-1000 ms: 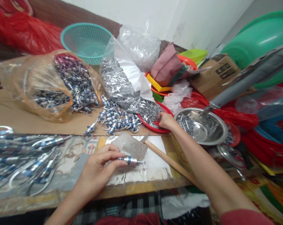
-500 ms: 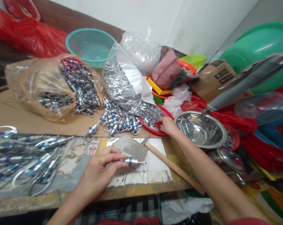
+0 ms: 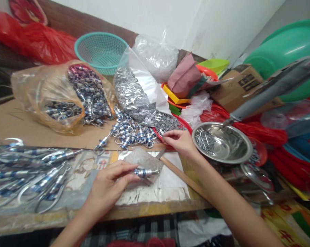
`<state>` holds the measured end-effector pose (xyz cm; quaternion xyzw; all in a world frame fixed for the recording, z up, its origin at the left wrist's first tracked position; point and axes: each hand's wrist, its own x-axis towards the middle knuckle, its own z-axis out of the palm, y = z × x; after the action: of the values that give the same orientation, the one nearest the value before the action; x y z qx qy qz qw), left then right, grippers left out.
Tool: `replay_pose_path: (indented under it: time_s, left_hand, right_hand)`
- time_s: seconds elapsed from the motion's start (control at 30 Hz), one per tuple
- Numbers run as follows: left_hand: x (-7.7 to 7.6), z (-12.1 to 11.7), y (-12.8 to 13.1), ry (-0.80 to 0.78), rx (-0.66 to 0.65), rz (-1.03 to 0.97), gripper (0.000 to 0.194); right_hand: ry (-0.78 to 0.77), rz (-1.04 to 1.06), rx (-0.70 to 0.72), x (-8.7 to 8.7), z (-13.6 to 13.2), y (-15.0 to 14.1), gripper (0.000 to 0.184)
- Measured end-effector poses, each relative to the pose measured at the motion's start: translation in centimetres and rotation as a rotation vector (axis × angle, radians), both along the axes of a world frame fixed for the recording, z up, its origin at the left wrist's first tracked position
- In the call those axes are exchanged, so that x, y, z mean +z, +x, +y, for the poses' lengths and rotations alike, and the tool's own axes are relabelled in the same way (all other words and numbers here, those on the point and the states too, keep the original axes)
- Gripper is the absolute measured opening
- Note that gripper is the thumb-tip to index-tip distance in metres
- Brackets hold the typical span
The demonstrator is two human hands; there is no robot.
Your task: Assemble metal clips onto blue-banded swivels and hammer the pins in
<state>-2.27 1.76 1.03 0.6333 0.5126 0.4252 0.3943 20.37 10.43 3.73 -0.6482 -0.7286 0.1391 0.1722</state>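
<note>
Between thumb and fingers of my left hand (image 3: 111,180) is a silver-and-blue metal fitting (image 3: 146,172), held level, with a small ring at its right end. It hovers over a flat grey metal block (image 3: 141,157). My right hand (image 3: 182,142) is pinched closed above the near rim of a red dish (image 3: 185,125) heaped with small metal pieces (image 3: 167,123). A tiny dark edge shows at those fingertips; what it is cannot be made out. Beneath my right wrist lies a hammer with a wooden handle (image 3: 180,175), partly hidden by the forearm.
Similar fittings lie in a pile (image 3: 129,130) and fill an orange plastic bag (image 3: 28,92). Longer hooked ones (image 3: 41,178) spread at left. A steel bowl (image 3: 237,147) holds metal pins. A grey tool arm (image 3: 268,91) reaches over it. A teal basket (image 3: 100,51) stands behind.
My right hand has drawn back from among the small metal pieces toward the near rim of the red dish, fingers pinched. My left hand keeps the fitting in nearly the same place.
</note>
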Motion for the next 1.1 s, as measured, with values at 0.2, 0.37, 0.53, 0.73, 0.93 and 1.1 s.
replay_pose_path:
  time_s: [0.2,0.37,0.53,0.73,0.93,1.1]
  left_hand:
    - [0.1,0.3,0.3,-0.008,0.074,0.006,0.026]
    - [0.0,0.2,0.3,0.067,-0.002,-0.046,0.014]
    - [0.5,-0.1,0.1,-0.046,0.023,-0.107,0.008]
    - [1.6,-0.2,0.0,-0.057,0.037,0.036,0.014]
    - [2.0,-0.3,-0.2,-0.149,-0.036,-0.045,0.016]
    - [1.5,-0.8,-0.3,-0.418,-0.006,-0.243,0.024]
  right_hand:
    - [0.016,0.877,0.31,-0.9,-6.9,-5.5,0.005]
    - [-0.073,0.949,0.331,-1.3,-6.8,-5.5,0.003]
    - [0.27,0.656,0.503,-1.5,-7.5,-4.4,0.021]
    - [0.764,0.098,0.794,-1.7,-8.4,-2.9,0.027]
    - [0.778,0.191,0.714,-1.7,-8.1,-3.1,0.025]
    - [0.647,0.284,0.688,-2.1,-8.8,-3.4,0.032]
